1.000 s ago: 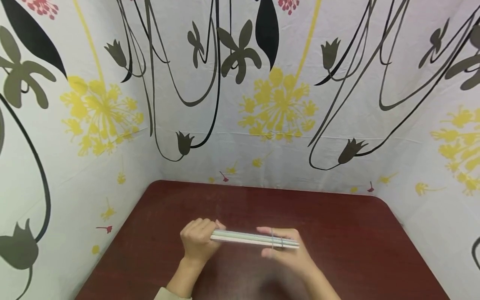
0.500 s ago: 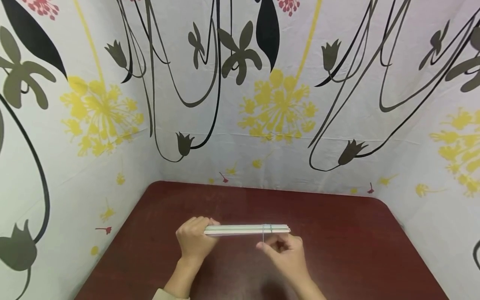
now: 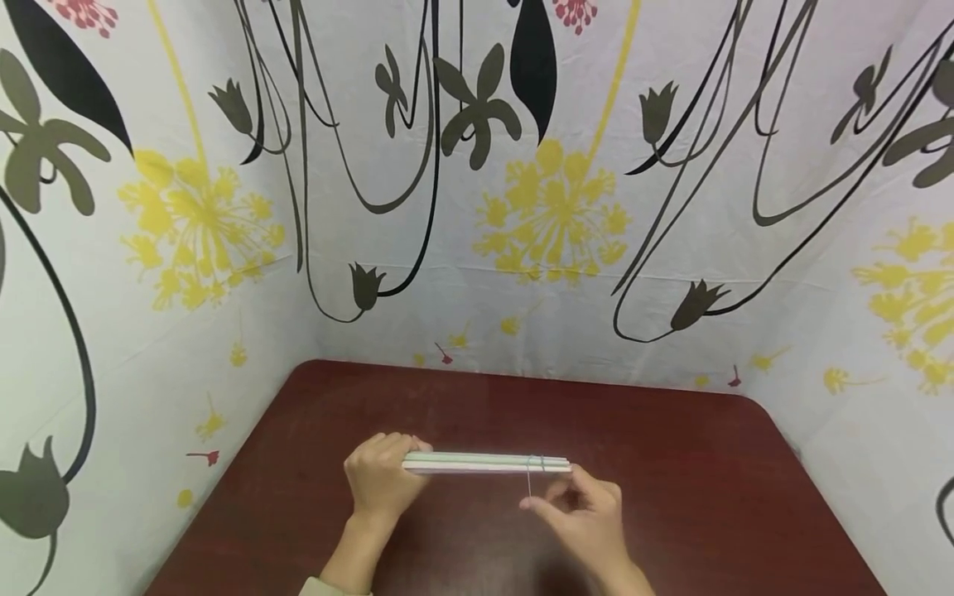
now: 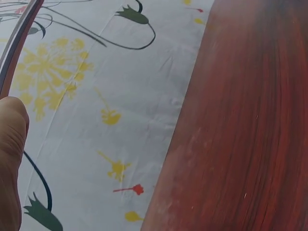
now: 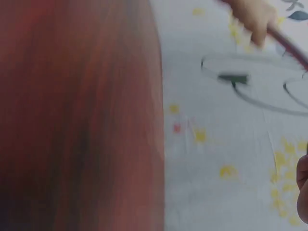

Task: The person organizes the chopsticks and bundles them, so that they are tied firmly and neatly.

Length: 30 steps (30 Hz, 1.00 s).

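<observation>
A bundle of slim pale green and white sticks is held level above the table, in the middle of the head view. My left hand grips its left end, fingers wrapped round it. Near the right end, thin elastic bands circle the sticks. One strand is stretched down from the bundle to my right hand, which pinches it with curled fingers just below the bundle's tip. The left wrist view catches only the left thumb and part of the bundle. The right wrist view is blurred.
A dark red-brown wooden table with rounded far corners lies beneath both hands. White cloth printed with flowers hangs behind it and along both sides, close to the table's edges.
The right hand has dropped from around the bundle's right end to below it, drawing a band strand downward. The bundle has swung nearly level and shifted slightly left with the left hand.
</observation>
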### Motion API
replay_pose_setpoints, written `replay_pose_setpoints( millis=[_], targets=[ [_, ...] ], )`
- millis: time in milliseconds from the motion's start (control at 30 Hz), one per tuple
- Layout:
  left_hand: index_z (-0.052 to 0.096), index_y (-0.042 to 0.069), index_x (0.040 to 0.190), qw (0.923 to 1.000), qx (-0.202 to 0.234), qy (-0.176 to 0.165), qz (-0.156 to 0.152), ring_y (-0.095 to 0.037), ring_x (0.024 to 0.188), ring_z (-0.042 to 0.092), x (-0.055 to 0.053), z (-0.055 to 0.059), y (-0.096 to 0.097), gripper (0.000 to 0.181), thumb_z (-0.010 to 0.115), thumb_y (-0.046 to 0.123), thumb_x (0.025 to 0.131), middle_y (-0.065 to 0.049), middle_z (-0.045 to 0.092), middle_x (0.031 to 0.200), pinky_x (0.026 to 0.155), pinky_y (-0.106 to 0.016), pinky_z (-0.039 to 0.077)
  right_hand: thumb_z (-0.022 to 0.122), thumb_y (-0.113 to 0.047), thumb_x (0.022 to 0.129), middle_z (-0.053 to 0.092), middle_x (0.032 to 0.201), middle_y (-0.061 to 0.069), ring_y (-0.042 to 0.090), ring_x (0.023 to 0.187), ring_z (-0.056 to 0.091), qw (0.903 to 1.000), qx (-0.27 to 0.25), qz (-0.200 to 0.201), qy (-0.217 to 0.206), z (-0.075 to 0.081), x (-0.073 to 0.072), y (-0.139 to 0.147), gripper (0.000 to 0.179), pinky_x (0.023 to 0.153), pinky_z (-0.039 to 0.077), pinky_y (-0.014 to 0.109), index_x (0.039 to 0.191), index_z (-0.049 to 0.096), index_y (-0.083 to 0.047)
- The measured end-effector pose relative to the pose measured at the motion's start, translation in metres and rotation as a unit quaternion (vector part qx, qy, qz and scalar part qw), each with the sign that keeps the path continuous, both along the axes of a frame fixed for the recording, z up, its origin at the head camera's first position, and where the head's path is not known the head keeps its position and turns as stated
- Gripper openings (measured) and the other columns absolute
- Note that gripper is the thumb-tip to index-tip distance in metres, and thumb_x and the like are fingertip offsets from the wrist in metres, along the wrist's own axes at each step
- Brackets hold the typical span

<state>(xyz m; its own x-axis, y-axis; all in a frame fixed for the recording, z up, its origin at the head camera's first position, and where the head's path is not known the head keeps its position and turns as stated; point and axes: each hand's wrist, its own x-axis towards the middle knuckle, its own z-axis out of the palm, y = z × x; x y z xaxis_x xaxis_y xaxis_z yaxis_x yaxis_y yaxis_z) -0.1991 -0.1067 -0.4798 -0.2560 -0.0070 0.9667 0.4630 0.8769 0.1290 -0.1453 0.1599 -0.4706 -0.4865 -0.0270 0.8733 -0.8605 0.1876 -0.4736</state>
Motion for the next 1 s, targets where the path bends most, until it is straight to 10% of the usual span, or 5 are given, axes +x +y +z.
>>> replay_pose_setpoints(
  millis=[233,600,833,1000],
  targets=[
    [0.041,0.020,0.049,0.9997,-0.008,0.024,0.008,-0.003,0.045,0.017,0.000,0.002,-0.003,0.025,0.055,0.018,0.069,0.010,0.033,0.044,0.037,-0.018,0.015,0.081,-0.033,0.083,0.057,0.057,0.000,0.002,0.044,0.042,0.9954,0.044,-0.022,0.082,0.009,-0.003,0.017,0.050,0.043,0.035,0.008,0.120,0.070,-0.001],
    [0.035,0.019,0.048,0.9980,-0.021,0.056,0.020,-0.005,0.043,0.016,0.000,0.009,-0.001,0.029,0.055,0.016,0.069,0.008,0.031,0.044,0.038,-0.019,0.014,0.082,-0.037,0.082,0.062,0.055,0.004,0.000,0.044,0.031,0.9793,0.047,-0.102,0.168,0.017,-0.008,0.017,0.047,0.048,0.022,0.008,0.094,0.075,0.008],
    [0.032,0.018,0.049,0.9967,-0.031,0.075,0.003,-0.008,0.041,0.019,0.003,0.012,0.005,0.035,0.056,0.016,0.075,0.008,0.031,0.044,0.038,-0.021,0.016,0.087,-0.034,0.075,0.064,0.058,-0.002,-0.001,0.044,0.047,0.9986,0.048,0.005,0.021,0.000,-0.008,0.020,0.061,0.042,0.035,0.011,0.118,0.069,0.006],
    [0.033,0.019,0.049,0.9971,-0.023,0.071,-0.013,-0.006,0.042,0.018,0.003,0.009,0.014,0.037,0.052,0.017,0.081,0.008,0.031,0.045,0.038,-0.020,0.016,0.089,-0.010,0.072,0.066,0.065,0.000,0.001,0.052,0.050,0.9774,-0.006,0.148,-0.151,-0.003,-0.004,0.014,0.052,0.042,0.038,0.022,0.119,0.069,0.001]
  ],
)
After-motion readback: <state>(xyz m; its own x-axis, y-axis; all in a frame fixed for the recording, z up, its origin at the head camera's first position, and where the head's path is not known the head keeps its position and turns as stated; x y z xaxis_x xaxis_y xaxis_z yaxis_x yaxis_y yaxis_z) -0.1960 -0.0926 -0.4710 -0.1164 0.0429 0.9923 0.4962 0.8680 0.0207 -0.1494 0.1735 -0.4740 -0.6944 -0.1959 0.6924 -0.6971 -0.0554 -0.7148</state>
